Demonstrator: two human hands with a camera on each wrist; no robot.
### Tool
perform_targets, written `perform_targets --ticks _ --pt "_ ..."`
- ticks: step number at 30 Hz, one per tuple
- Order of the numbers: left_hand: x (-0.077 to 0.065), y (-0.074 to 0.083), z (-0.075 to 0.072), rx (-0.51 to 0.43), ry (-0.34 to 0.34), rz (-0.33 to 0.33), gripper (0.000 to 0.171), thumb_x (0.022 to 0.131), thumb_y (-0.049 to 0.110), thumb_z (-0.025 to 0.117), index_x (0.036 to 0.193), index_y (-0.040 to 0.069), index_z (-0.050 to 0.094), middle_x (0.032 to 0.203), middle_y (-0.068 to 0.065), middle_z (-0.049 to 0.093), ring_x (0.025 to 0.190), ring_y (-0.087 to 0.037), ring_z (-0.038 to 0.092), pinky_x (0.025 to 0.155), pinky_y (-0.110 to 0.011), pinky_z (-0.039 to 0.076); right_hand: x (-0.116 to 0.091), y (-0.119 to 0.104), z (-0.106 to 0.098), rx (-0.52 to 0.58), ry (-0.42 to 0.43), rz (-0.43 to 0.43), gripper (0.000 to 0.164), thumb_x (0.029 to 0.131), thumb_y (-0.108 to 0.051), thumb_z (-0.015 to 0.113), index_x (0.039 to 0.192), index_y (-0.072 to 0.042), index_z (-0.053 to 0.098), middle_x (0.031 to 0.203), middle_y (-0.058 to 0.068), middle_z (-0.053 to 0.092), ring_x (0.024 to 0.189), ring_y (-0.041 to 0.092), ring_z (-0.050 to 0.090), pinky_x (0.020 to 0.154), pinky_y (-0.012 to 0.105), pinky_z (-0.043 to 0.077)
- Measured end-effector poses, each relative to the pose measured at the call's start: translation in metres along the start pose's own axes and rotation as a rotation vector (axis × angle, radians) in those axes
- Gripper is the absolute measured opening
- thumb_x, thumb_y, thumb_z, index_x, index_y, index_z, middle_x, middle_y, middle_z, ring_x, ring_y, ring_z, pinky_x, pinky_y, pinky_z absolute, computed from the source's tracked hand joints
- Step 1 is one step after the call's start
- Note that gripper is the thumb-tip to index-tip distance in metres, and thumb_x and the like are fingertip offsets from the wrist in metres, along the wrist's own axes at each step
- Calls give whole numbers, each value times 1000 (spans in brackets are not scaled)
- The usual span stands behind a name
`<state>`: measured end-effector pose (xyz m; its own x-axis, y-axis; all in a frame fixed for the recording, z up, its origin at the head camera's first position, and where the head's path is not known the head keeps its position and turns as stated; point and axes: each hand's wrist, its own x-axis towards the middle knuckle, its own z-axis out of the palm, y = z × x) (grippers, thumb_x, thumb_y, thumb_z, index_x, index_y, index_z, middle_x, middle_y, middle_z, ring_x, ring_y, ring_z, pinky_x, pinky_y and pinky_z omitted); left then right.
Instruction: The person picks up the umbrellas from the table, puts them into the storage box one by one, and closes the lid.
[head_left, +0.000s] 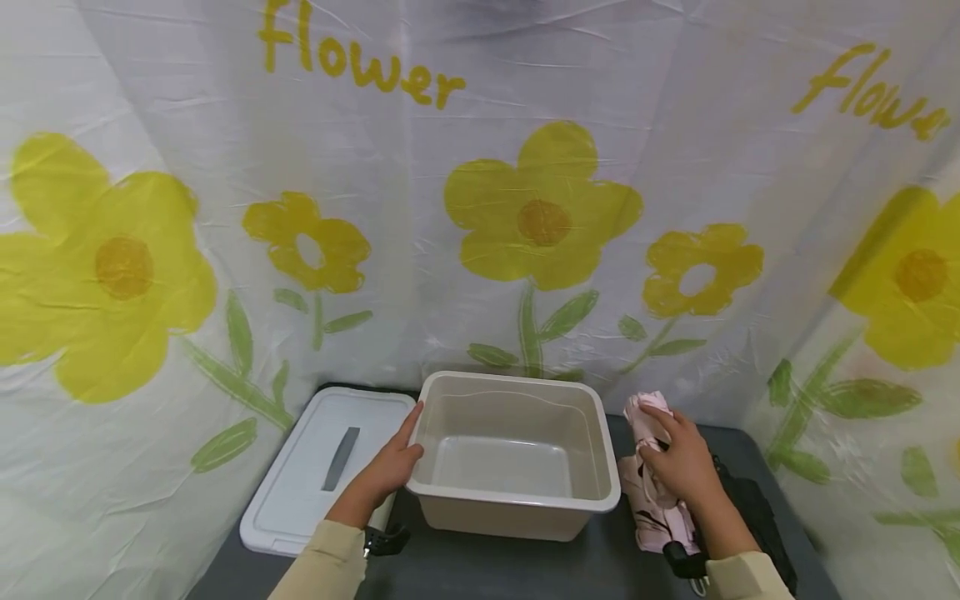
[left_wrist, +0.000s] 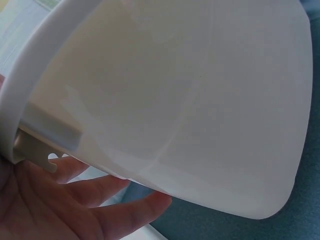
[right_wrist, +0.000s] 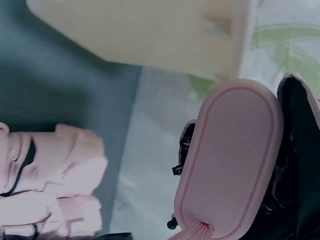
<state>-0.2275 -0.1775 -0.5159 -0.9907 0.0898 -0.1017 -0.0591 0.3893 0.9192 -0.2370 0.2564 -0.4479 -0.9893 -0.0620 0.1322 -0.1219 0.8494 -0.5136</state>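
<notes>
My left hand (head_left: 384, 473) grips the left end of a beige plastic storage bin (head_left: 517, 500), thumb near the rim. In the left wrist view, its fingers (left_wrist: 132, 212) lie along the outer wall of the bin (left_wrist: 200, 100), beside a small tan handle clip (left_wrist: 37, 150). The inside of the bin holds nothing visible. Right of the bin, my right hand (head_left: 684, 458) holds a folded pink umbrella (head_left: 647, 412). The right wrist view shows its oval pink handle (right_wrist: 230, 160) with a cord and dark inner fabric; the fingers are hidden there. Another folded pink item (right_wrist: 55, 160) lies on the table.
A white lid (head_left: 300, 492) with a grey handle (head_left: 341, 458) lies left of the bin. Dark folded fabric (head_left: 753, 508) is at the right, partly behind my forearm. A flower-printed curtain (head_left: 420, 208) rises behind the dark grey table (head_left: 480, 575).
</notes>
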Motion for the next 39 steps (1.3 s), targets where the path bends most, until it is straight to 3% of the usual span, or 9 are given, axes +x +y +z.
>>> perform_targets --ticks 21,28,39 --pt "1 -3 0 -28 1 -2 73 93 3 36 157 23 10 161 -20 15 139 -40 31 104 -60 36 10 -59 -16 24 -9 -113 61 85 -17 65 144 -19 46 151 30 30 134 53 31 93 73 34" --pt "0 -1 0 -27 7 -12 73 92 4 38 157 23 11 160 -21 18 135 -40 37 100 -58 41 15 -73 -12 42 -27 -143 61 87 -19 66 144 -21 46 152 29 30 136 52 29 95 74 34" --pt "1 -2 0 -29 14 -7 74 91 4 39 157 25 12 160 -21 17 139 -42 32 103 -60 37 23 -88 1 85 -43 -207 60 85 -17 67 143 -20 49 149 26 35 132 51 37 93 70 38"
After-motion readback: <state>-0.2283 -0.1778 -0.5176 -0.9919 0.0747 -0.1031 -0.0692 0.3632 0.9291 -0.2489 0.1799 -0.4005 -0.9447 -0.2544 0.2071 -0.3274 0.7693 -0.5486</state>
